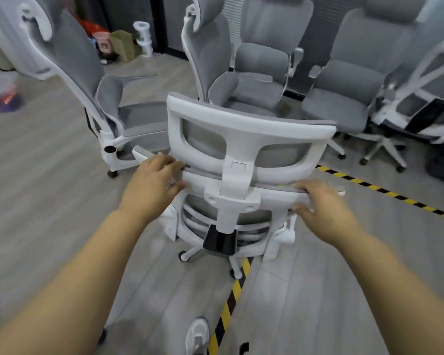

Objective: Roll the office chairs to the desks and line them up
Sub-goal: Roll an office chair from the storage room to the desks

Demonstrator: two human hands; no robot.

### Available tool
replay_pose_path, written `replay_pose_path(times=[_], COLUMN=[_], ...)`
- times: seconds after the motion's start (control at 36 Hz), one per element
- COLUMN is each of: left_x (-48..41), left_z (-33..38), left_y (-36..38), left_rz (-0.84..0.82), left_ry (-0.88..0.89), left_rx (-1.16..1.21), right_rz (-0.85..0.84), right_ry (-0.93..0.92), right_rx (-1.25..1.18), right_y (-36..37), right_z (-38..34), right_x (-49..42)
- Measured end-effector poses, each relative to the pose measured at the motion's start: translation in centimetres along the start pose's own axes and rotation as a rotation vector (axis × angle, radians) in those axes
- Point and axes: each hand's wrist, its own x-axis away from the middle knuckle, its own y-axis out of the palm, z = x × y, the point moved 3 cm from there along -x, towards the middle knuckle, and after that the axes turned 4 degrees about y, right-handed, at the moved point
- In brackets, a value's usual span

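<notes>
A white-framed office chair [241,160] with grey mesh stands right in front of me, its back and headrest toward me. My left hand [151,183] grips the left end of the backrest's top edge, fingers curled over it. My right hand [323,203] grips the right end of the same edge. The chair's wheeled base sits over a yellow-black floor tape [231,301]. No desk is in view.
Several more grey chairs crowd ahead: one at the left [87,85], one in the middle [231,73], others at the right [351,80]. Boxes and a pink bin [103,42] stand at the far wall. A plastic bag [0,93] lies at the left. My shoe [196,334] shows below.
</notes>
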Motion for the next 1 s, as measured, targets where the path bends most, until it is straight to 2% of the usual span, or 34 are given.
replay_pose_path(times=[0.17, 0.44, 0.64, 1.0], left_x=[3.1, 10.2, 13.4, 13.1], left_z=[5.4, 16.7, 24.4, 37.9], left_y=[1.8, 3.2, 4.4, 9.3], left_rz=[-0.023, 0.036, -0.007, -0.16], left_ry=[0.085, 0.159, 0.244, 0.535], left_rx=[0.033, 0.173, 0.266, 0.427], right_rz=[0.098, 0.212, 0.29, 0.502], right_ry=[0.051, 0.148, 0.253, 0.617], right_rx=[-0.06, -0.12, -0.088, -0.052], right_y=[-1.6, -3.5, -4.7, -6.8], right_z=[4.0, 11.8, 16.9, 23.1], right_x=[6.6, 19.6, 29.0, 43.6])
